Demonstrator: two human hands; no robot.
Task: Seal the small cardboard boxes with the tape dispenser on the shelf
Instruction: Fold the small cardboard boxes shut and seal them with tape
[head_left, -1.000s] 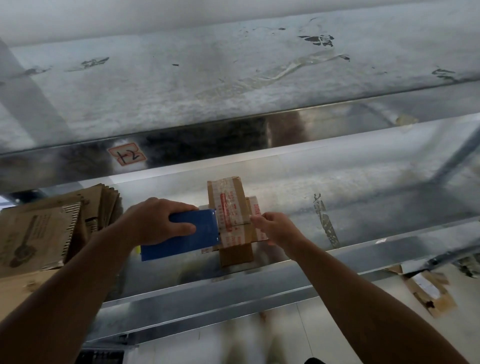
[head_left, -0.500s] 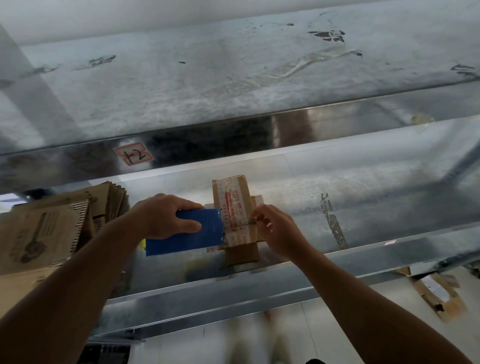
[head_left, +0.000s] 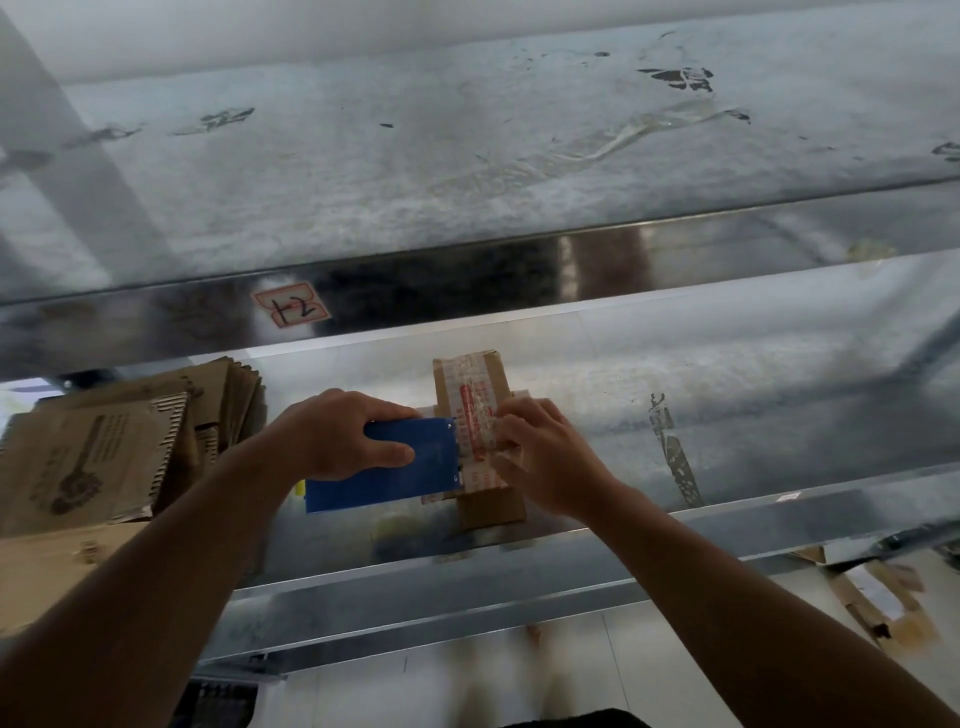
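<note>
A small brown cardboard box (head_left: 470, 382) lies on the metal shelf (head_left: 727, 415), with white tape printed in red running along its top. My left hand (head_left: 332, 434) grips the blue tape dispenser (head_left: 410, 462), whose right edge meets the box's left side. My right hand (head_left: 540, 457) lies over the near right part of the box, fingertips pressing on the tape. The box's near end (head_left: 491, 506) shows below my hands. A second taped box seems to sit just behind on the right, mostly hidden.
A stack of flattened cardboard sheets (head_left: 104, 441) lies at the left of the shelf. An upper shelf (head_left: 467, 156) with a label (head_left: 291, 307) on its front edge hangs above. Tape scraps (head_left: 675, 457) stick to the shelf at the right. Cardboard pieces (head_left: 878, 603) lie on the floor.
My right hand has moved left from the box's right side onto its top and now presses the tape. My left hand and the dispenser stay against the box.
</note>
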